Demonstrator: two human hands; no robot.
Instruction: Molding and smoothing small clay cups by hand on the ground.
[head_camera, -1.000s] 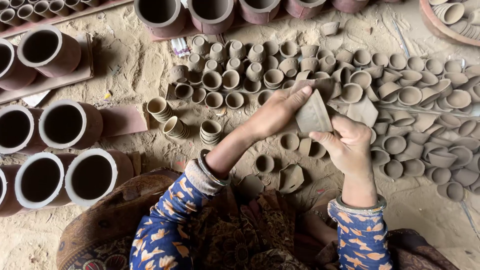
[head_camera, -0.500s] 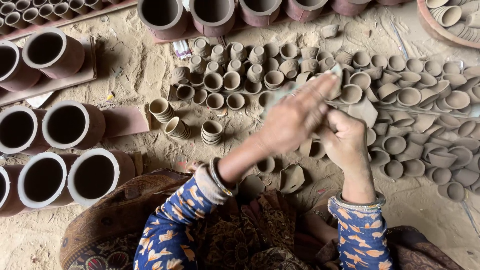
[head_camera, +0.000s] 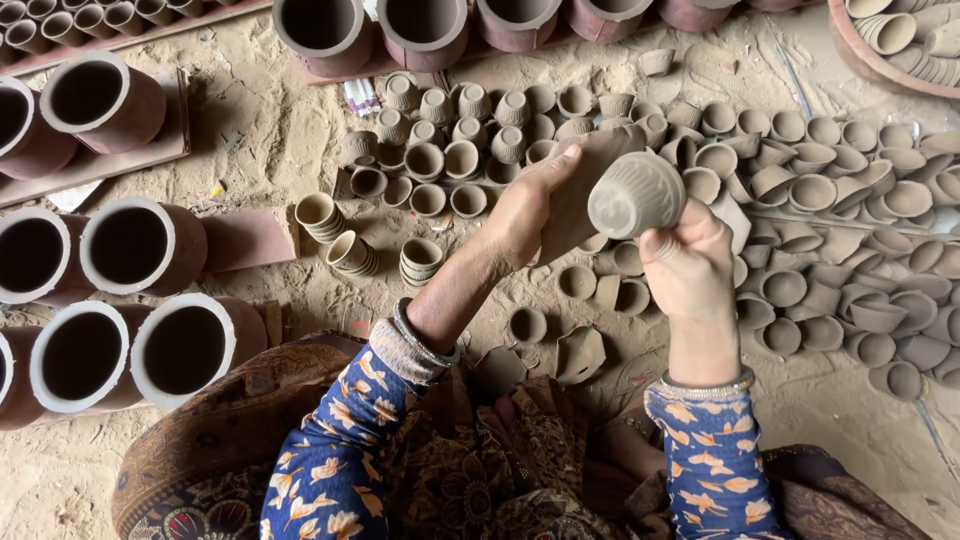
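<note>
My right hand (head_camera: 688, 264) grips a small ribbed clay cup (head_camera: 636, 194), turned so its base faces the camera. My left hand (head_camera: 528, 205) holds a flat brownish piece (head_camera: 582, 192), like a shard or a scrap of sandpaper, pressed against the cup's side. Both hands are raised above the sandy ground. Under them lie several small unfired clay cups (head_camera: 577, 282) and broken pieces (head_camera: 581, 354). Both arms wear blue floral sleeves with bangles at the wrists.
Rows of small clay cups (head_camera: 447, 130) stand ahead and spread out to the right (head_camera: 860, 210). Short stacks of cups (head_camera: 352, 253) sit at the left of centre. Large clay pots (head_camera: 130, 245) lie at the left and along the top edge (head_camera: 422, 28).
My left hand has slid over the cup with the flat piece. The cup has turned in my right hand and its ribbed base now faces up; both hands have risen slightly.
</note>
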